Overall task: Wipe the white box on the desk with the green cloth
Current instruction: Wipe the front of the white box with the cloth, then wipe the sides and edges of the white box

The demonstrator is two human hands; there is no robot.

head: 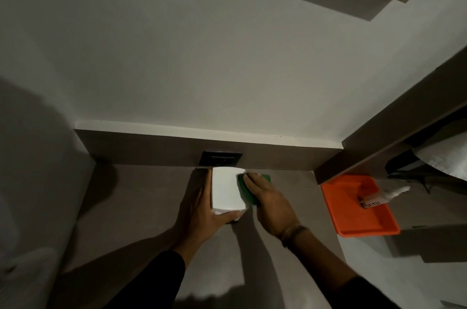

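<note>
The white box (225, 188) stands on the grey-brown desk (141, 197), close to the back panel. My left hand (202, 210) grips it along its left side, thumb wrapped across the near bottom edge. My right hand (267, 197) presses the green cloth (246, 188) flat against the box's right side. Most of the cloth is hidden under my fingers; green shows at the box's top right corner and beside my palm.
A black wall socket (220, 158) sits in the back panel just behind the box. At the right, an orange tray (364, 220) holds a small tube and some white paper. A dark shelf (394, 132) runs overhead on the right.
</note>
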